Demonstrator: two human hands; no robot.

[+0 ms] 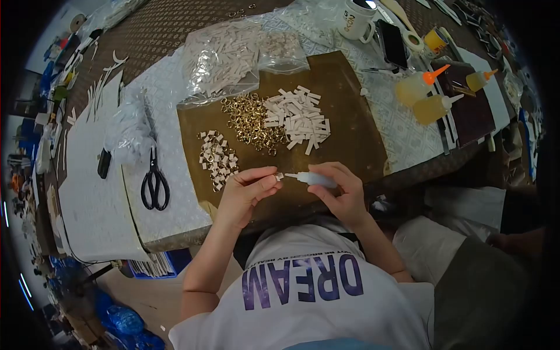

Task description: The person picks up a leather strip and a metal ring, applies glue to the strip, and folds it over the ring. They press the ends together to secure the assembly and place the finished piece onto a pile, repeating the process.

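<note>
My left hand (244, 191) pinches a small white folded tab (279, 176) at its fingertips. In my right hand (345, 195) is a small translucent glue bottle (317, 179), tipped sideways, its thin nozzle right at the tab. Both hands are over the near edge of a brown sheet (350, 93). Beyond them on the sheet lie a heap of gold-coloured rings (251, 119) and, touching it, a heap of flat white strips (300, 122). To the left, nearest my left hand, is a smaller pile of white tabs folded on rings (216, 157).
Clear bags of strips (221, 55) lie across the sheet's far edge. Black-handled scissors (154, 189) and a crumpled plastic bag (129, 131) are on the left. At right stand yellowish bottles (431, 109), a white mug (356, 20) and a phone (391, 44). Someone's clothed leg (429, 248) is beside me.
</note>
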